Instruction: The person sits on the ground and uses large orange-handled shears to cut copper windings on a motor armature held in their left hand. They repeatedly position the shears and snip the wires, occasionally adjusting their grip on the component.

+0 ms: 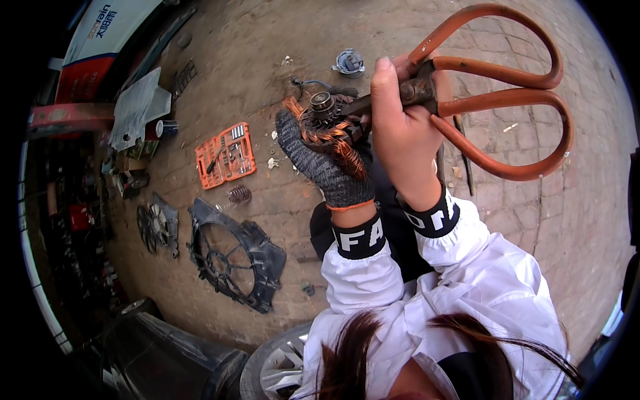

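My left hand [313,160], in a dark grey knitted glove with an orange cuff edge, is wrapped round a motor armature [325,127]. Loose and bundled copper wire [348,159] hangs from its windings, and a round metal bearing [323,101] tops it. Bare and closed, my right hand [403,130] grips large scissors [419,89] near the pivot, thumb along the top. Their orange-brown handle loops stick out to the right, spread apart. The blades point left at the armature; their tips are lost among the windings, so I cannot tell whether they touch wire.
On the brick floor to the left lie an orange tool case [247,152], a coil spring [239,194] and two black fan assemblies, the larger fan shroud [267,259] nearer me. A grey round metal housing [349,63] stands beyond my hands. A car wheel [277,370] is at the bottom.
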Available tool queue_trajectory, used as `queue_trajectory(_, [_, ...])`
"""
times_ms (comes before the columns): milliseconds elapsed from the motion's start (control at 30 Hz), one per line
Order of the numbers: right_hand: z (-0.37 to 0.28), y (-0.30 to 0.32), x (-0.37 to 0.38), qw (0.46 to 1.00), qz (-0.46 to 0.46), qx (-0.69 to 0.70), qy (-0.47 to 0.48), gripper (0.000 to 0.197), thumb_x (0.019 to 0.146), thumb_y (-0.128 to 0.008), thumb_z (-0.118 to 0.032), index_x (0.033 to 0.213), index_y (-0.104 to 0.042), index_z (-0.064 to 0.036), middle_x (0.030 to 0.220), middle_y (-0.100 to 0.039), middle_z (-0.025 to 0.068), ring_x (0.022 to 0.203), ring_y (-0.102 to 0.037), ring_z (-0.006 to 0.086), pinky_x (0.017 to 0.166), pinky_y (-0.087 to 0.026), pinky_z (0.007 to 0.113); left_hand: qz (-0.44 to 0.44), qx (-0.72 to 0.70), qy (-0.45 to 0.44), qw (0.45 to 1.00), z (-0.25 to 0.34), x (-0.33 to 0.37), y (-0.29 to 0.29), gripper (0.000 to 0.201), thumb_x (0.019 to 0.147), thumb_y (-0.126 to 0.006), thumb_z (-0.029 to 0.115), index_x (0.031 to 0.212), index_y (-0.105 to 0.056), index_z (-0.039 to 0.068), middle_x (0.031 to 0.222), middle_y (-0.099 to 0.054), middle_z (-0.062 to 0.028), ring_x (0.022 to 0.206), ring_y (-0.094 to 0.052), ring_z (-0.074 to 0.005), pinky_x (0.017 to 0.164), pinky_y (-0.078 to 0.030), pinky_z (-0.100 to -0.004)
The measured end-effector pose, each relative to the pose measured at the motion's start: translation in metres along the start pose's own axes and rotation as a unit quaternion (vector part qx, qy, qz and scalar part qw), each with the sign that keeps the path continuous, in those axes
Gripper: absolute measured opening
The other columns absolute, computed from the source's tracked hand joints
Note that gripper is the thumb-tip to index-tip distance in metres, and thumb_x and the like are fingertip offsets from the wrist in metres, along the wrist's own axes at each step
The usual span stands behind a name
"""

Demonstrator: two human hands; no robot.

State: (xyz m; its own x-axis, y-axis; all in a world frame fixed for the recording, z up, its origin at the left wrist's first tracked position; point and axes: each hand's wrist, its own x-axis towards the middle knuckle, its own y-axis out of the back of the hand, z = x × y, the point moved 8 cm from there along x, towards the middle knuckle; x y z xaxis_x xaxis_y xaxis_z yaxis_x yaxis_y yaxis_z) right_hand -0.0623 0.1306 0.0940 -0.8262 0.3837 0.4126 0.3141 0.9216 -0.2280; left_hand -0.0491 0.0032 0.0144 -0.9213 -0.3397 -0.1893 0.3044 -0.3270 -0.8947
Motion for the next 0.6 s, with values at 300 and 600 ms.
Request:
queue_trajectory(300, [0.004,-0.014,-0.006,1.0,-0.002,-0.012,-0.021,0.016,0.087,-0.057,-0.014,0.082,-0.048,-0.0015,0.063,-0.05,0.0002,0.043,-0.046,0.0043,0.038,-0.039,0.018,-0.042,-0.018,-0.026,0.999,0.003,0.002,0.004,0.043,0.089,-0.038,0.045,0.094,-0.052,0.004,0.081,-0.058,-0.01,0.069,-0.057,-0.0219,0.059,-0.049,-0.0334])
queue_trajectory(600, [0.011,-0.014,0.009,0.991,-0.05,0.023,-0.124,0.015,0.081,-0.055,-0.011,0.081,-0.048,0.0019,0.053,-0.048,0.0043,0.043,-0.047,0.0129,0.042,-0.039,0.027,0.031,0.022,-0.111,0.993,0.018,-0.003,0.011,0.044,0.088,-0.041,0.044,0.096,-0.051,0.003,0.084,-0.057,-0.0119,0.073,-0.058,-0.0231,0.061,-0.05,-0.0352])
